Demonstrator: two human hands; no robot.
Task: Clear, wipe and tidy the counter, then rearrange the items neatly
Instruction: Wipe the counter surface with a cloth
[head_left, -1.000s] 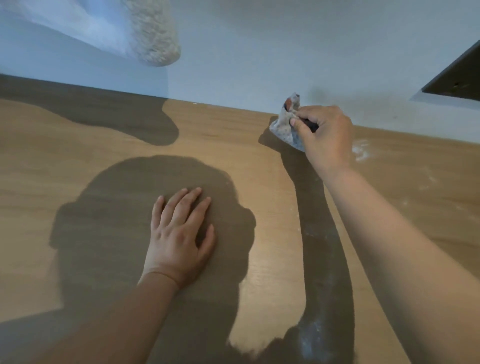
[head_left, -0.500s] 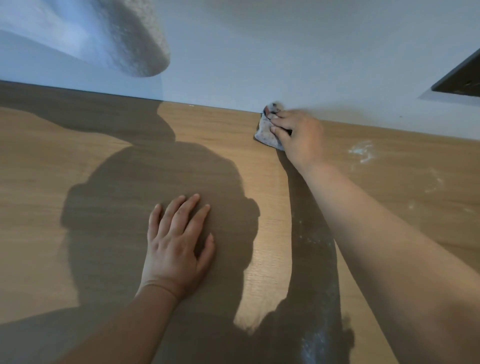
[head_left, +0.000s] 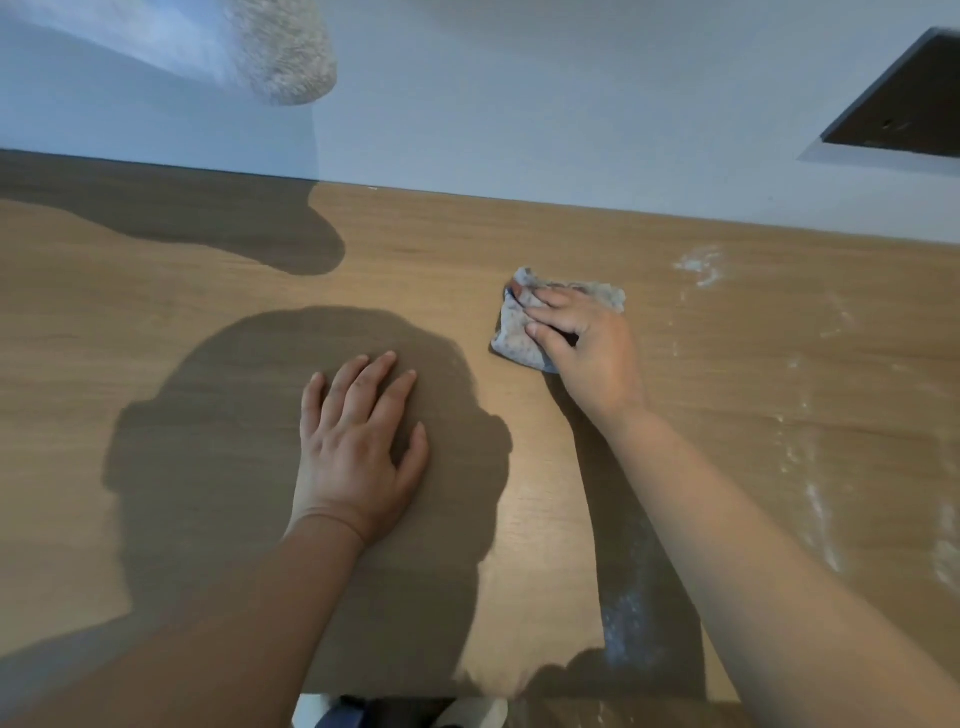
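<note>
Cloth: The cloth (head_left: 511, 345) is a small, speckled, scrunched-up rag. It lies on the wooden desk (head_left: 156, 322), a bit right of the middle and near the wall (head_left: 519, 104). Our right grip (head_left: 589, 353) sits on top of it.
How it handles: We think the cloth is soft, light and floppy. It can bunch up or slide out from under our fingers. It will not break.
Where to hold it: We think the best spot is on top, in the middle. Spread fingers there can push the whole cloth flat on the desk.
Right grip: It is closed on the cloth. The fingers bend over it and press it down, and the thumb tucks in at the near side.
Right arm: It comes in from the bottom right and reaches far forward, almost straight.
Left grip: The left grip (head_left: 358, 447) is open and holds nothing. It lies palm down on the desk with straight fingers, in the shadow of our head.
Left arm: It comes in from the bottom left, low over the desk. We think it props us up.
White dust: Marks of white dust (head_left: 698, 265) lie on the desk to the right of the cloth, apart from it.
Job so far: We think we are wiping, and the dusty side is not done yet.
</note>
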